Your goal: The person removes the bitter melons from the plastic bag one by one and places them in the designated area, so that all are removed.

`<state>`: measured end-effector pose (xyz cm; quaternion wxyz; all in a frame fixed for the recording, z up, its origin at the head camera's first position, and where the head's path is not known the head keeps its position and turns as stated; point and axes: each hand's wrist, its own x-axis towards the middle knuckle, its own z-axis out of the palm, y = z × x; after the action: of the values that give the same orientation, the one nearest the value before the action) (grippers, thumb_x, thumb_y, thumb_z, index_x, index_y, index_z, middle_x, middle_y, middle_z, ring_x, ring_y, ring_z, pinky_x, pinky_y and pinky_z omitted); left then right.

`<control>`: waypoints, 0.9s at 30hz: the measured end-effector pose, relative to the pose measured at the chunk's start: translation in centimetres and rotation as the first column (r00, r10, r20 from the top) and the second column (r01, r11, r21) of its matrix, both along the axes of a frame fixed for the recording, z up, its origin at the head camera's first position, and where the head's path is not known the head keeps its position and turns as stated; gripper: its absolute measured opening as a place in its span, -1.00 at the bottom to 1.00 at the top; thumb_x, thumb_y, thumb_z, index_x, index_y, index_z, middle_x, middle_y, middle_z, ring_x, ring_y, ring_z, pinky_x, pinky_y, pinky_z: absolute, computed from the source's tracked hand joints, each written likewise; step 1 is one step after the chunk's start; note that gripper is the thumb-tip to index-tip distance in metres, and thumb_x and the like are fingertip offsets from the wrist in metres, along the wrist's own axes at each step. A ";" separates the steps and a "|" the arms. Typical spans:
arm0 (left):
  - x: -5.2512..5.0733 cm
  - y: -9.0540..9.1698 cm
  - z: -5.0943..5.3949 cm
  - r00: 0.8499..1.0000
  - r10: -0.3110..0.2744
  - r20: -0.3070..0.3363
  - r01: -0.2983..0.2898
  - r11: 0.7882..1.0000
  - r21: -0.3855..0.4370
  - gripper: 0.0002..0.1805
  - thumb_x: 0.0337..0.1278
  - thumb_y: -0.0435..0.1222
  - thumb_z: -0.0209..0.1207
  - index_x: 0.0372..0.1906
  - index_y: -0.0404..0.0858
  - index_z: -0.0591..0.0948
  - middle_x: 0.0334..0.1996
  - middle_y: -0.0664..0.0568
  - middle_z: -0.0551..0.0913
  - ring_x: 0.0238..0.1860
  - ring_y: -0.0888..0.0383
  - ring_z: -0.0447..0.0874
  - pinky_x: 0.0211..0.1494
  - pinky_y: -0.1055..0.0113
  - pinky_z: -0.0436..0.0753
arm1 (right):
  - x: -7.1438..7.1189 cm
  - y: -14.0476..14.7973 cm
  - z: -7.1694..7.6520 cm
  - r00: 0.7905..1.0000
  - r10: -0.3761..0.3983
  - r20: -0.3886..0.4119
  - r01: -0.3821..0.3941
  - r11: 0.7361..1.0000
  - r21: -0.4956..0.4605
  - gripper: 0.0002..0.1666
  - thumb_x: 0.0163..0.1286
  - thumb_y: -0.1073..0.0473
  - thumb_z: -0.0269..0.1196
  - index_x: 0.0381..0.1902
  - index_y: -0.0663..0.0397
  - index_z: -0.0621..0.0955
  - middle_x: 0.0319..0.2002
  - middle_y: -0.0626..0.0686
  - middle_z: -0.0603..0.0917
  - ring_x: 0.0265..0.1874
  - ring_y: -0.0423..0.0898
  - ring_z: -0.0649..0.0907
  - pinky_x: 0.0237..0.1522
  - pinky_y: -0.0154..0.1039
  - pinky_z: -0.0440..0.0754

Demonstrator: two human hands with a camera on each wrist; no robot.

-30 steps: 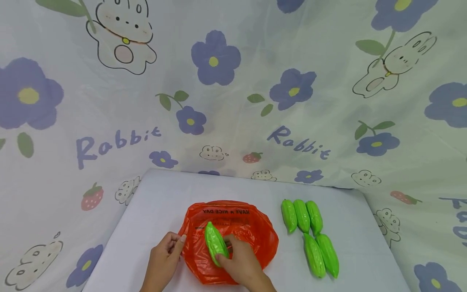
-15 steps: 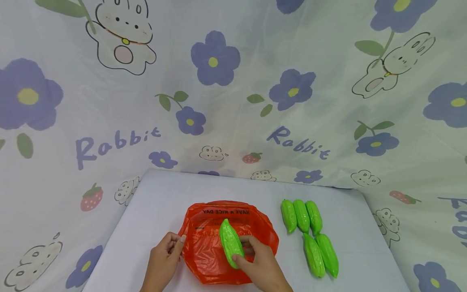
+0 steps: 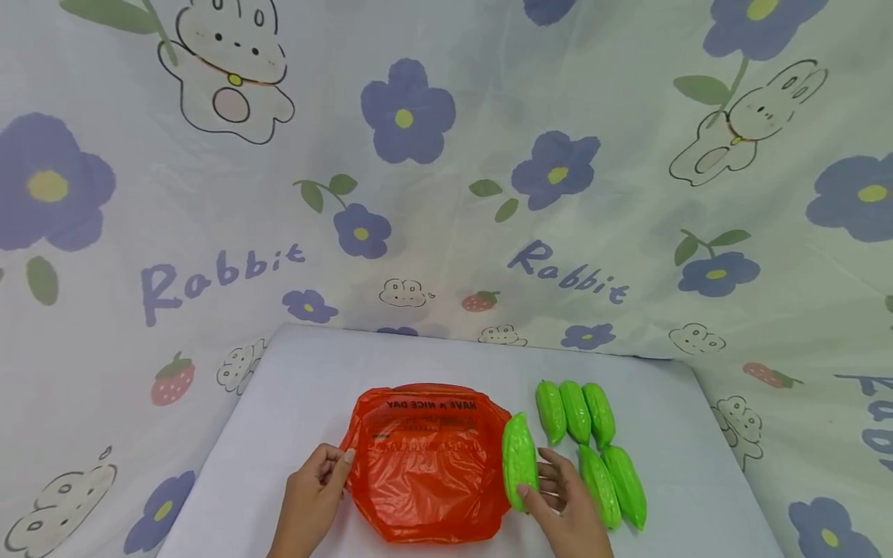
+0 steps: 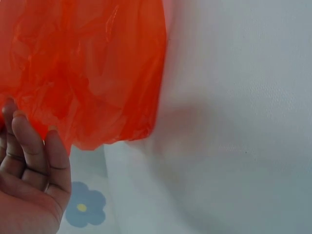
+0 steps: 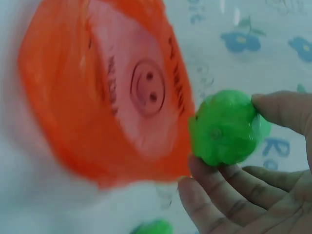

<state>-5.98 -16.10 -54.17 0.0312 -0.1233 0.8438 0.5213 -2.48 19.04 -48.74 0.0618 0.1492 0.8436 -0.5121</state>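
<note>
An opened red plastic bag (image 3: 425, 488) with printed lettering stands on the white table. Its left rim is pinched by my left hand (image 3: 315, 484) between thumb and curled fingers; the left wrist view shows that hand's fingers (image 4: 31, 146) beside the bag's wall. At the bag's right edge my right hand (image 3: 568, 496) holds a glossy, ridged green bitter melon (image 3: 519, 463) upright. In the right wrist view thumb and fingers grip the melon (image 5: 226, 129) from both sides, end towards the camera, and the bag's smiling-face print shows beside it.
Several more green bitter melons lie right of my right hand: a back row (image 3: 575, 412) and a front pair (image 3: 625, 484). A white cloth with rabbits and purple flowers (image 3: 408, 112) hangs behind and beside the table (image 3: 279, 403).
My right hand has carried the bitter melon rightwards, from over the middle of the bag to its right edge. The left hand keeps its place at the rim.
</note>
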 end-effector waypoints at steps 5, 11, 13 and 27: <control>0.0 -0.1 -0.1 1.000 -0.001 -0.001 0.001 1.000 -0.010 -0.59 0.55 0.08 0.13 -0.14 -0.22 0.54 -0.50 0.03 0.56 -0.48 0.12 0.57 -0.46 0.36 0.57 | 0.6 2.1 -1.2 0.996 -0.083 -0.014 0.084 0.982 0.172 -0.13 0.27 -0.14 0.55 0.31 0.29 0.51 0.04 0.16 0.71 -0.06 0.05 0.73 -0.06 -0.08 0.75; 0.0 -0.1 0.0 1.000 0.003 0.010 -0.002 1.000 -0.013 -0.61 0.57 0.05 0.13 -0.13 -0.23 0.54 -0.49 0.02 0.57 -0.47 0.12 0.56 -0.46 0.36 0.57 | 1.1 4.1 -3.0 0.993 -0.104 -0.058 0.116 0.955 0.274 -0.29 0.33 0.06 0.50 0.23 0.42 0.52 -0.01 0.28 0.69 -0.13 0.11 0.74 -0.14 -0.07 0.75; 0.0 0.0 0.0 1.000 0.005 0.014 -0.005 1.000 -0.007 -0.62 0.57 0.04 0.13 -0.13 -0.23 0.54 -0.48 0.02 0.57 -0.47 0.11 0.56 -0.46 0.36 0.58 | 1.2 4.4 -3.5 0.991 -0.095 -0.097 0.122 0.940 0.320 -0.35 0.33 0.13 0.48 0.20 0.45 0.52 -0.03 0.29 0.67 -0.15 0.11 0.73 -0.17 -0.09 0.73; 0.0 -0.1 -0.2 1.000 0.007 0.014 -0.007 1.000 -0.001 -0.62 0.56 0.04 0.14 -0.15 -0.23 0.54 -0.48 0.03 0.59 -0.48 0.12 0.57 -0.45 0.36 0.58 | 1.6 5.5 -5.6 0.992 -0.047 -0.118 0.106 0.824 0.557 -0.35 0.26 0.11 0.46 0.08 0.58 0.57 -0.13 0.36 0.57 -0.11 0.27 0.62 -0.08 0.18 0.61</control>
<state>-6.00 -16.23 -54.33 0.0355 -0.1299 0.8433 0.5202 -0.91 24.57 -54.35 -0.0474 0.1688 0.9522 -0.2501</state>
